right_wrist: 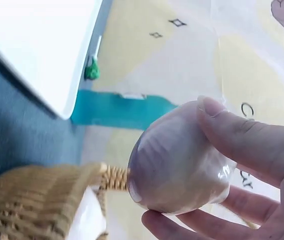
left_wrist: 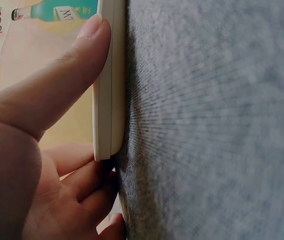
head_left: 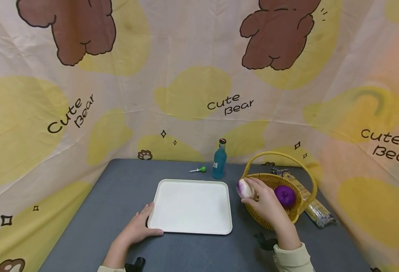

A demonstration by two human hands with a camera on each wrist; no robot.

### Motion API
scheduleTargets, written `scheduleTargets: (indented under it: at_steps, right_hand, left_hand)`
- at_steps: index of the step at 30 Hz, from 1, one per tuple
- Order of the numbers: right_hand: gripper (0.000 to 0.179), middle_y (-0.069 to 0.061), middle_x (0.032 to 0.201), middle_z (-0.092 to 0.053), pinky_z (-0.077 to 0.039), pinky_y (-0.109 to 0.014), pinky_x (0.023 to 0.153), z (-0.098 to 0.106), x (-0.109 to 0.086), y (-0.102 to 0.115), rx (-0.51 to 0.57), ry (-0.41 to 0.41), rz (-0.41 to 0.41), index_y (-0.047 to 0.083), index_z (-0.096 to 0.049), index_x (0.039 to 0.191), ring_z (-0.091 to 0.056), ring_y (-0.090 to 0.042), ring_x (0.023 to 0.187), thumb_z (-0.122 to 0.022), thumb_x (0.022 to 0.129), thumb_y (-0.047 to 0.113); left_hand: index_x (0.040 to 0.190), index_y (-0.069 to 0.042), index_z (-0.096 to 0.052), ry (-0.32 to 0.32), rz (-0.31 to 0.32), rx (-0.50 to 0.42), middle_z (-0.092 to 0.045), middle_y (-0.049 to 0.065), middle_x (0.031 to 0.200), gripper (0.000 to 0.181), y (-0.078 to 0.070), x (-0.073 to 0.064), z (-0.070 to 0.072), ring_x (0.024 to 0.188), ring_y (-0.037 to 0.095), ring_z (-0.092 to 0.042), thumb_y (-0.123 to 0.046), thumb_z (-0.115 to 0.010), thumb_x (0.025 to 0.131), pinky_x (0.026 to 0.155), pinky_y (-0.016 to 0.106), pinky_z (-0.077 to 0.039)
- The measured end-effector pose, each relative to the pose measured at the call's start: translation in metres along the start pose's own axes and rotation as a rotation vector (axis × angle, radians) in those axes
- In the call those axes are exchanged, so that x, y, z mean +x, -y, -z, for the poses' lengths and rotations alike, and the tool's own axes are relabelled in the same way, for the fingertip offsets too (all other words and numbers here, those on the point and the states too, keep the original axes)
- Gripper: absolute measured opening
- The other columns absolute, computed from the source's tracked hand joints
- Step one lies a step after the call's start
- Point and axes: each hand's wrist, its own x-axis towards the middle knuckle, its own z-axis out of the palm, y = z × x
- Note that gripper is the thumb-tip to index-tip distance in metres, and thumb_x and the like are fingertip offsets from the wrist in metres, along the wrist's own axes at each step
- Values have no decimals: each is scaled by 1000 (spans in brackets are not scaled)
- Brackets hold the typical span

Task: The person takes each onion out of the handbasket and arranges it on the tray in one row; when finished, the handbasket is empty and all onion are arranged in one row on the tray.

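Observation:
My right hand holds a round, glossy white-and-purple vegetable between thumb and fingertips; in the head view it is over the left rim of the wicker basket. A smooth purple ball-shaped thing lies inside that basket. My left hand spans the near left corner of a white rectangular tray. The thumb lies along the tray's near edge, the other fingers along its left side. In the left wrist view the thumb touches the tray's rim, the other fingers behind the corner.
Behind the tray a blue bottle stands upright, with a green lollipop lying left of it. A long printed packet lies along the basket's right side. The basket's yellow handle arches high. A printed cloth hangs behind the table.

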Motion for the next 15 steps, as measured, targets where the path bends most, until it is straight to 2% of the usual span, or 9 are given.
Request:
scheduleTargets:
  at_steps: [5,15]
  right_hand:
    - [66,-21,144,-55,-60,-49,89,-7,8,9,15,23,35,6,-59,141,-59,-42,126,-86,81,15]
    - [67,-17,140,-60,-55,-57,96,-20,26,23,18,39,55,11,-61,140,-62,-39,122,-88,79,19]
  left_hand:
    - [159,2,-21,4,-16,4,-23,28,163,121,1,0,1,152,47,-18,-47,-89,71,121,67,-11]
    - [160,0,-21,0,-12,5,-23,29,162,122,2,1,0,152,47,-18,-49,-89,71,121,68,-12]
